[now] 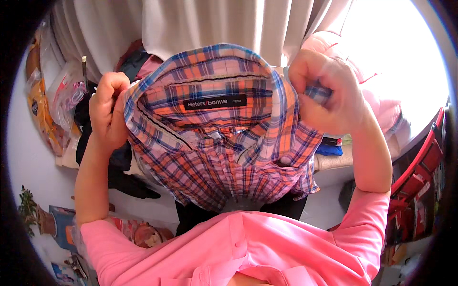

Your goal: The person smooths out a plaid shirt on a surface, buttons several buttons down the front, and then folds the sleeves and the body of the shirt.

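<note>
A plaid shirt (205, 164) in orange, blue, purple and white hangs between my two raised hands, its collar toward the top. A dark label (215, 102) shows inside the neck. My left hand (109, 107) pinches the collar at its left side, fingers closed. On the opposite side my right hand (329, 95) is closed round a bunched bit of the collar, slightly blurred. The body of the shirt falls in folds toward my lap, and its lower part is partly hidden.
Pale curtains (200, 24) hang behind. Dark clothes (120, 157) lie at the left of a ledge, near clear plastic bags (67, 105). A puffy pink item (381, 102) and a blue folded piece (329, 148) lie right. A red rack (420, 162) stands far right; a potted plant (28, 205) far left.
</note>
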### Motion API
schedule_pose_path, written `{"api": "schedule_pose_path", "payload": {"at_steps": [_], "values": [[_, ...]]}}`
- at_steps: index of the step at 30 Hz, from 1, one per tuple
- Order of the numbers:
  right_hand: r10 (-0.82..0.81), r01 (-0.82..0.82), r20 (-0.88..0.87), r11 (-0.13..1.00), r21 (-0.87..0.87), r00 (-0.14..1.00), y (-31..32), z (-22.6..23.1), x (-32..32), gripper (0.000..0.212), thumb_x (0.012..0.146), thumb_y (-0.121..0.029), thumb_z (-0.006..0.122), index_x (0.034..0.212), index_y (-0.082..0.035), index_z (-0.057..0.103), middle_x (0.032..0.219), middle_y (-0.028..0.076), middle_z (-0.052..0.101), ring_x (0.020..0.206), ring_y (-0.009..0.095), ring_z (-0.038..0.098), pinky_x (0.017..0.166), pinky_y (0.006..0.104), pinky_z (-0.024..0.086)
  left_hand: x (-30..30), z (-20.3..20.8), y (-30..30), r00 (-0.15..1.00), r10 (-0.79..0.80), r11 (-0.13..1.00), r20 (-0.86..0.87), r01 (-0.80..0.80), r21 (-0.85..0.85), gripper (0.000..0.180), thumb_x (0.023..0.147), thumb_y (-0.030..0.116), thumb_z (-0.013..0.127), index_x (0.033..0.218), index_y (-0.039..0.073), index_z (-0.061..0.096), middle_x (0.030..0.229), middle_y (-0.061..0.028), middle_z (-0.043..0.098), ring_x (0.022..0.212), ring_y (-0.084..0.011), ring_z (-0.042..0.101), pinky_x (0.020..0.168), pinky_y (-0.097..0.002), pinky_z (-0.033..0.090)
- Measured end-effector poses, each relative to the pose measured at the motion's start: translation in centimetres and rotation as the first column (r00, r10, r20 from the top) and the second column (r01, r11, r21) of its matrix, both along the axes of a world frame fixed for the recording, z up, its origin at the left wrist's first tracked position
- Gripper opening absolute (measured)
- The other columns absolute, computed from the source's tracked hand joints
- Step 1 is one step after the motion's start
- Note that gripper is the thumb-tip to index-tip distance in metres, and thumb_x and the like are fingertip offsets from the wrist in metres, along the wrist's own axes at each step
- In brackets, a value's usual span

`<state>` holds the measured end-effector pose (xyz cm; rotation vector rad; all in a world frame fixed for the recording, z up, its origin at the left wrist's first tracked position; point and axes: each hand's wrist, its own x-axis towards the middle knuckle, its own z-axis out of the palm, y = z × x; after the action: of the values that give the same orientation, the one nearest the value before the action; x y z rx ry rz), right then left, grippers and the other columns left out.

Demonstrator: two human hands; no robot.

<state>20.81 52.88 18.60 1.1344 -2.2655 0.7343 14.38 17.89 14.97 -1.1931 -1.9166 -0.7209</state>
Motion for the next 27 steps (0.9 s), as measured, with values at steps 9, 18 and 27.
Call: {"api": "schedule_pose_path", "payload": {"at_steps": [9,18,27], "values": [[0.089,-0.086,0.025,0.993,-0.075,0.996,0.4,-0.5,-0.7,0.026,0.071,-0.003,0.056,0.095,0.000,0.050,0.084,0.002,0.056,0.074,0.007,0.051,0.065,0.0202,0.042,-0.8,-0.5,-0.3,0.992,-0.015,0.991,0.122,-0.001,0.135,0.016,0.096,0.015,0.040,0.093,0.001,0.047,0.083,-0.0015,0.046,0.074,-0.0076,0.042,0.067,-0.0196,0.037],[-0.036,0.050,0.103,0.989,-0.142,0.994,0.1,-0.6,-0.7,0.021,0.067,-0.007,0.060,0.087,0.000,0.055,0.066,0.006,0.057,0.061,0.013,0.056,0.059,0.0252,0.046,-0.3,-0.6,-0.4,0.992,-0.034,0.993,0.119,0.020,0.117,0.017,0.097,0.017,0.041,0.093,0.002,0.046,0.081,-0.0023,0.047,0.072,-0.0083,0.042,0.066,-0.0204,0.037],[-0.120,0.118,-0.063,0.992,-0.039,0.991,0.2,-0.5,-0.4,0.013,0.073,-0.008,0.055,0.083,-0.001,0.052,0.066,0.011,0.056,0.057,0.023,0.056,0.056,0.0306,0.045,0.3,-0.2,0.3,0.998,-0.001,0.995,0.065,-0.006,0.103,0.015,0.096,0.015,0.041,0.093,0.001,0.046,0.081,-0.0027,0.047,0.071,-0.0080,0.042,0.064,-0.0200,0.037]]}}
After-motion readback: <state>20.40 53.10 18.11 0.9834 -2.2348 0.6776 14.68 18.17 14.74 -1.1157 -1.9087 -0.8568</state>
